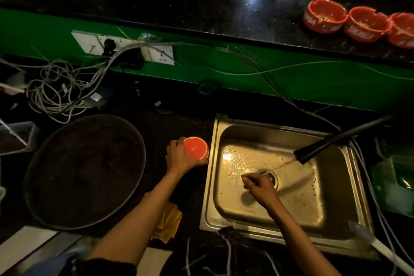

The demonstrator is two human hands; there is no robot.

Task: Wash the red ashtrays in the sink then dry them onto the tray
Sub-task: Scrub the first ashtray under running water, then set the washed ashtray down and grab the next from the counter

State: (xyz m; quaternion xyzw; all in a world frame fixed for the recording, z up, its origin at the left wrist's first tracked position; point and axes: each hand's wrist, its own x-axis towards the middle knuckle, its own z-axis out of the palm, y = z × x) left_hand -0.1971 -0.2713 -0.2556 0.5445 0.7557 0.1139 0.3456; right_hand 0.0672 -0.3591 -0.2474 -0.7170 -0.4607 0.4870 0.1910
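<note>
**Meanwhile at the sink: one ashtray in hand, three waiting on the shelf**

Left hand (179, 157) curled round a red ashtray (196, 148), held upside down with its round base facing up, over the dark counter (170, 123) just beside the left rim of the steel sink (209, 186). Right hand (259, 186) down inside the basin next to the drain (270, 176), fingers bent and drawn together near the water; whether pinching something small or holding nothing, cannot tell. Black tap (336, 139) angled in from the right, water (284, 164) running from its mouth toward the drain and spreading in ripples across the sink floor. Small dark specks scattered over the basin bottom.

Large round dark tray (85, 170) lying flat on the counter to the left, well apart from the sink. Yellowish folded cloth (170, 222) on the counter under the left forearm, between tray and sink.

Three more red ashtrays (365, 23) standing upright in a row, touching one another, on the upper black ledge (201, 6) at far right, with residue inside. Green wall strip (224, 63) below that ledge, with a white socket plate (121, 48) and a tangle of pale cables (60, 89) at left.
</note>
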